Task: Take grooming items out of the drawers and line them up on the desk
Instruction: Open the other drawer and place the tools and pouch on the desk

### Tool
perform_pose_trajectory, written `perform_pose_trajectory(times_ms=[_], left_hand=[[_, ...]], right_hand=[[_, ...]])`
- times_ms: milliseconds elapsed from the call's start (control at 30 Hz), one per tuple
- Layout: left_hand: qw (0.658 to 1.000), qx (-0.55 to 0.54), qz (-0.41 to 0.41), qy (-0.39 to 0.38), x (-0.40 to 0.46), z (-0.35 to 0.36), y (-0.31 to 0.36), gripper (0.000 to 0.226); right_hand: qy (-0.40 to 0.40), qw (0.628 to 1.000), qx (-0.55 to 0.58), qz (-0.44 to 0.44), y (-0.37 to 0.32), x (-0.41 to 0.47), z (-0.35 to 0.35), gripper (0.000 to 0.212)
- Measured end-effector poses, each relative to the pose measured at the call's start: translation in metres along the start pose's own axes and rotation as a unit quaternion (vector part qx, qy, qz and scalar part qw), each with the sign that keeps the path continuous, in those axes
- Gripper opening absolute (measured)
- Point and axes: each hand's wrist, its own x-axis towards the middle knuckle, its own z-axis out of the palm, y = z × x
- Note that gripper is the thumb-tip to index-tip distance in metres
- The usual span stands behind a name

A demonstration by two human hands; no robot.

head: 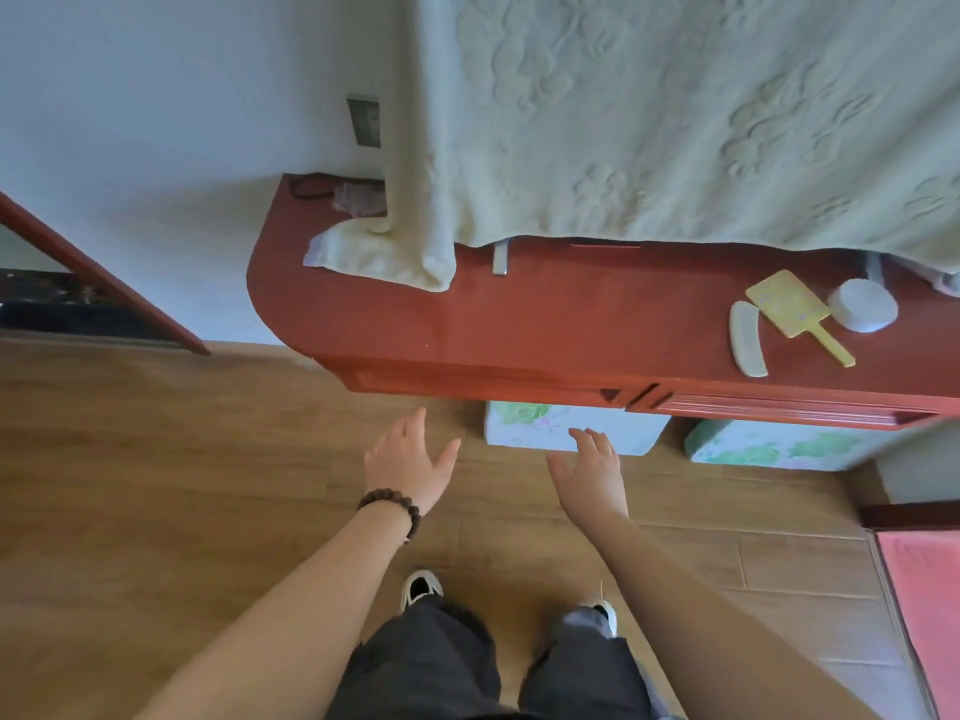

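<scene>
On the right end of the red table (519, 314), three grooming items are lying close together: a white comb (748, 339), a yellow hand mirror (795, 311) just beside it, and a round white jar (862, 305) touching or nearly touching the mirror's far side. Their row is loose rather than straight, the comb and mirror sitting at a slant. Below the table edge, the drawers (769, 405) are appearing closed, so whether more items remain inside cannot be told. Both hands are hovering over the wooden floor in front of the table, holding nothing: the left hand (408, 462), wearing a beaded bracelet (392, 509), is spreading its fingers, and the right hand (592, 472) is reaching forward with fingers relaxed and apart. A pale green blanket (675, 122) is draping over the rear of the table. Judging by this layout, part of the task is done; opening a drawer and straightening the line are seemingly remaining.
</scene>
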Motion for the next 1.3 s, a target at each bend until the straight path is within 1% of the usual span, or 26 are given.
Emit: perform_pose_trajectory(times_ms=[67,100,133,167,200,233,267,300,333,367,433,500,533,567,600,667,767,833,967,1167,1300], left_hand=[[0.997,-0.060,-0.022,-0.031,0.008,-0.002,-0.007,0.068],[0.990,-0.120,-0.044,-0.055,0.014,-0.001,-0.009,0.065],[0.974,-0.195,-0.075,-0.086,0.021,0.001,-0.011,0.062],[0.943,-0.289,-0.119,-0.115,0.031,0.001,-0.012,0.059],[0.888,-0.397,-0.182,-0.144,0.040,0.003,-0.014,0.057],[0.808,-0.506,-0.247,-0.171,0.050,0.005,-0.015,0.057],[0.722,-0.598,-0.296,-0.183,0.059,0.008,-0.016,0.059],[0.649,-0.664,-0.326,-0.177,0.066,0.012,-0.017,0.063],[0.591,-0.711,-0.344,-0.164,0.073,0.019,-0.019,0.067],[0.539,-0.749,-0.354,-0.151,0.079,0.024,-0.018,0.073],[0.450,-0.807,-0.359,-0.131,0.091,0.035,-0.015,0.082],[0.382,-0.846,-0.355,-0.111,0.103,0.042,-0.012,0.089],[0.361,-0.857,-0.353,-0.102,0.109,0.044,-0.011,0.093],[0.348,-0.863,-0.353,-0.095,0.113,0.046,-0.010,0.096],[0.343,-0.865,-0.356,-0.088,0.118,0.048,-0.010,0.098],[0.341,-0.865,-0.359,-0.082,0.124,0.053,-0.011,0.099],[0.342,-0.863,-0.362,-0.079,0.131,0.057,-0.011,0.100],[0.349,-0.859,-0.367,-0.073,0.131,0.059,-0.010,0.101],[0.355,-0.854,-0.373,-0.068,0.119,0.061,-0.010,0.098],[0.370,-0.837,-0.395,-0.078,0.077,0.068,-0.028,0.085],[0.368,-0.842,-0.383,-0.098,0.042,0.074,-0.043,0.081]], right_hand=[[0.008,1.000,0.013,0.006,-0.009,0.004,0.006,0.054],[0.010,1.000,0.025,0.011,-0.012,0.008,0.008,0.053],[0.007,0.998,0.049,0.027,-0.015,0.014,0.009,0.052],[0.001,0.994,0.091,0.056,-0.018,0.020,0.009,0.050],[-0.011,0.984,0.153,0.096,-0.021,0.027,0.008,0.048],[-0.028,0.960,0.238,0.142,-0.024,0.034,0.009,0.047],[-0.047,0.921,0.338,0.190,-0.025,0.044,0.011,0.046],[-0.061,0.868,0.435,0.232,-0.024,0.054,0.013,0.047],[-0.065,0.815,0.513,0.262,-0.022,0.064,0.016,0.051],[-0.062,0.769,0.571,0.282,-0.020,0.075,0.019,0.056],[-0.049,0.697,0.646,0.307,-0.015,0.093,0.025,0.071],[-0.043,0.642,0.699,0.312,-0.011,0.106,0.033,0.085],[-0.045,0.619,0.723,0.304,-0.009,0.110,0.037,0.089],[-0.047,0.597,0.746,0.292,-0.008,0.112,0.041,0.093],[-0.047,0.573,0.769,0.280,-0.007,0.114,0.044,0.097],[-0.046,0.531,0.804,0.263,-0.005,0.117,0.048,0.104],[-0.049,0.489,0.832,0.258,0.000,0.126,0.049,0.111],[-0.050,0.485,0.833,0.263,0.002,0.131,0.050,0.112],[-0.049,0.492,0.824,0.277,0.006,0.124,0.054,0.108],[-0.047,0.482,0.826,0.288,0.027,0.081,0.065,0.103],[-0.044,0.490,0.823,0.285,0.041,0.046,0.074,0.101]])
